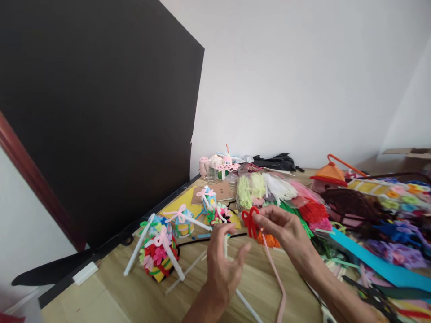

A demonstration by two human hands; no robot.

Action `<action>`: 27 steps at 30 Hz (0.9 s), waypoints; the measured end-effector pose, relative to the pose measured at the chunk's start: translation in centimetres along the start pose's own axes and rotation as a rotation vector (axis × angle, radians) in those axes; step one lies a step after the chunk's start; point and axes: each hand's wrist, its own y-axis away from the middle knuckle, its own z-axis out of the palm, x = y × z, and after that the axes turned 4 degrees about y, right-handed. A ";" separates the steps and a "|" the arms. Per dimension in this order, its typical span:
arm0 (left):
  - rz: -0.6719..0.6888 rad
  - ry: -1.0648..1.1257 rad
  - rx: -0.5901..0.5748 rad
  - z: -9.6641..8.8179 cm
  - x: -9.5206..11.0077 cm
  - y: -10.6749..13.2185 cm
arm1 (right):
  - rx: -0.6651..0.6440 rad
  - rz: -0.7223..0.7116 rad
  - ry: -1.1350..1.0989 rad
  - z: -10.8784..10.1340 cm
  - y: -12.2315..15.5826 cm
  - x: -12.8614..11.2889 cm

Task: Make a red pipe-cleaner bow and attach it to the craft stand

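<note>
Wood-grain counter: pale top, cluttered w/ craft bits.
L hand: nearest; thumb & fingers apart, curved, just L of R hand. White fuzzy stem runs out below it; can't tell if touching.
R hand: thumb & fingertips clamped on red fuzzy looped piece, up over counter, approx. mid.
Pale pink fuzzy strip: hangs from just under R hand; can't tell if joined to red pc.
Black-handled scissors: lower R, amid coloured strips.
Multicolour flower-covered ornament: L side, w/ pink bow.
Clear-bagged fuzzy-stem bundles: beyond R hand; green, white, pink, red.
Orange cone-shaped top w/ red rim: far R.
Bkgd: crumpled black plastic bag nr white wall; big black panel L.
</note>
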 end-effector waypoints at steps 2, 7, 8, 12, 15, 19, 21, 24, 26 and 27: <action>-0.006 -0.024 -0.128 0.9 0.1 0.6 | -0.018 -0.083 0.215 -0.2 1.5 0.2; -0.066 -0.081 -0.263 3.2 -0.9 1.6 | 0.082 -0.222 0.470 -0.7 4.8 1.3; -0.087 -0.074 -0.281 3.7 -1.0 1.7 | 0.104 -0.230 0.498 -0.9 5.3 1.4; -0.280 0.092 -0.369 5.2 -1.8 1.7 | 0.135 -0.188 0.560 -2.4 6.3 0.6; -0.525 0.312 -0.375 6.0 -2.8 1.6 | 0.212 -0.176 0.588 -4.7 6.8 -0.9; -0.770 0.470 -0.359 6.5 -3.9 1.6 | 0.250 -0.109 0.719 -8.2 8.2 -1.6; -0.857 0.536 -0.354 6.6 -4.2 1.7 | 0.210 -0.042 0.800 -9.7 9.4 -1.1; -0.918 0.589 -0.333 7.0 -4.6 1.8 | 0.154 0.041 0.995 -11.9 11.7 0.4; -0.924 0.595 -0.348 7.2 -4.8 1.9 | 0.144 0.111 1.180 -13.5 13.6 1.7; -0.928 0.594 -0.355 7.3 -4.8 1.9 | 0.158 0.123 1.257 -14.4 14.7 2.4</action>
